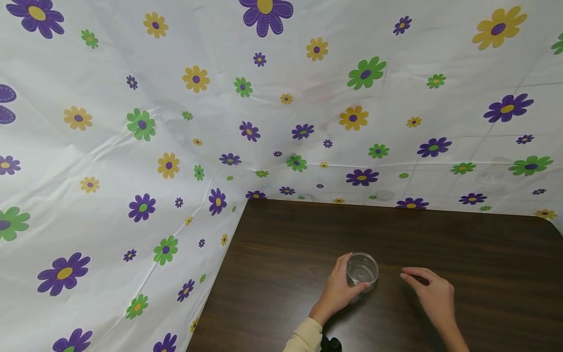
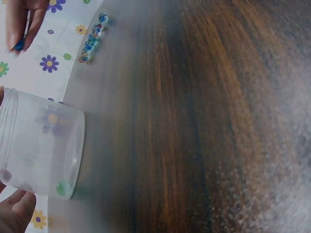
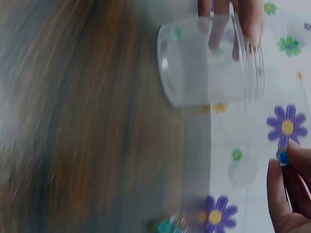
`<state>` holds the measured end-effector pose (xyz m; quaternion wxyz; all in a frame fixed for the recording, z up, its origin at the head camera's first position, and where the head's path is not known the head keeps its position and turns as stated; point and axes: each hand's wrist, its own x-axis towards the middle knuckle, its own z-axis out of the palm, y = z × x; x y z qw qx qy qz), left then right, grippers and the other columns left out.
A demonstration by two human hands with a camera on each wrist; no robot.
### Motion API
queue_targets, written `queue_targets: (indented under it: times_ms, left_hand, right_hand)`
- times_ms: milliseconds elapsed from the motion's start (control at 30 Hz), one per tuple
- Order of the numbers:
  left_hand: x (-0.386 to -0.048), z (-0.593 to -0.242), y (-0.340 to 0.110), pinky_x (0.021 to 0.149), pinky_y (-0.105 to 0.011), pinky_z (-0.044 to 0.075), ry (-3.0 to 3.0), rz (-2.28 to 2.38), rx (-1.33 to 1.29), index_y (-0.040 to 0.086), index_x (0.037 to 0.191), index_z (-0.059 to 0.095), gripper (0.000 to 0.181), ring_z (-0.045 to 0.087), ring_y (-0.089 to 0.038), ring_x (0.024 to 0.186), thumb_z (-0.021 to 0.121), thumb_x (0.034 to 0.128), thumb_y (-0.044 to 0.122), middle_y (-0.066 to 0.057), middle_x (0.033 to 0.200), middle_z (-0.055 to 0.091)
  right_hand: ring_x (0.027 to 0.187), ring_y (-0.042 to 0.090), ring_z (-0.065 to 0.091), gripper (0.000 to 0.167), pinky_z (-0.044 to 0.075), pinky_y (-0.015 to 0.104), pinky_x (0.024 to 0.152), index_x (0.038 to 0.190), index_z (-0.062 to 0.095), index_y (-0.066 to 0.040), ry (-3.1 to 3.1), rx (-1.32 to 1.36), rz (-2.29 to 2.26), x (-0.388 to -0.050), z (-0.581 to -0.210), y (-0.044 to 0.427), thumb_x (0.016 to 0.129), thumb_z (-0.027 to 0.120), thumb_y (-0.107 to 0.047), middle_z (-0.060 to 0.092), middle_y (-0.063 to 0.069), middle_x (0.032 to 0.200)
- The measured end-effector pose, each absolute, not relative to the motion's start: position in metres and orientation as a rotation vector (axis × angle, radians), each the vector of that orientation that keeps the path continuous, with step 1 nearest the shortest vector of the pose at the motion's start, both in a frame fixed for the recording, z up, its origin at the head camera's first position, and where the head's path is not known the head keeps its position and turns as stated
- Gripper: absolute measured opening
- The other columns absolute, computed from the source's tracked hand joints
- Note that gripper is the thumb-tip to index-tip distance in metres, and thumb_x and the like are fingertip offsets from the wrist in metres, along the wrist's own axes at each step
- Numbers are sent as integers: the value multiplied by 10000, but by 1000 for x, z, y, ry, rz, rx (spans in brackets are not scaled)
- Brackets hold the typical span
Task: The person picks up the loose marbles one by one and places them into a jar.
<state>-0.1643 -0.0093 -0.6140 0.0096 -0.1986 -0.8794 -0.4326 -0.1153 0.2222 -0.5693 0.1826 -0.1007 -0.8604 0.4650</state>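
My left hand (image 1: pixel 337 289) grips a clear jar (image 1: pixel 362 282) around its side, near the mouth. The jar stands upright on the table, and I see nothing inside it. To the right of it, my right hand (image 1: pixel 436 297) pinches a blue glass marble (image 3: pixel 283 157) between thumb and fingertips, a little apart from the jar. In the left wrist view, a row of several clear and coloured marbles (image 2: pixel 92 41) lies on the table. The head view does not show that row; part of it appears blurred at the bottom of the right wrist view.
The dark wooden table (image 1: pixel 281 244) has rounded back corners. A white sheet (image 1: pixel 110 161) with purple, yellow and green flowers hangs along its left and back edges. A small black object (image 1: pixel 332 344) shows beside the left sleeve (image 1: pixel 305 336).
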Motion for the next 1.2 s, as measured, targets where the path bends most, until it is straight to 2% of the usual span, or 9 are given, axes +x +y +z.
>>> queue_targets:
  times_ms: [267,467,933,1200]
  left_hand:
    - [-165,-615,-8,1051,-372,475,-2760,-1354,-607,138,1564,394,841,512,-184,1351,807,899,442,7,1544,466]
    - [-165,-615,-6,1051,-367,475,-2762,-1362,-603,135,1562,395,842,510,-178,1352,816,894,431,10,1541,466]
    - [-167,-617,-7,1028,-357,485,-2737,-1352,-614,148,1553,402,824,528,-170,1324,814,896,428,-3,1524,481]
    - [-167,-617,-7,1038,-356,480,-2734,-1365,-616,113,1556,402,835,521,-164,1330,814,898,421,-2,1522,478]
  right_hand:
    - [828,-211,563,108,440,58,703,940,829,-88,-2406,-240,1329,-127,-568,200,840,869,-102,777,-13,956]
    - [821,-174,583,105,469,62,700,935,815,-46,-2384,-193,1365,-131,-570,191,838,855,-43,771,105,992]
    - [822,-152,602,108,478,58,701,925,813,-40,-2380,-124,1391,-140,-572,175,833,844,8,772,129,975]
    - [828,-126,616,106,477,56,695,937,813,-43,-2401,-114,1380,-143,-573,171,841,844,-9,774,114,980]
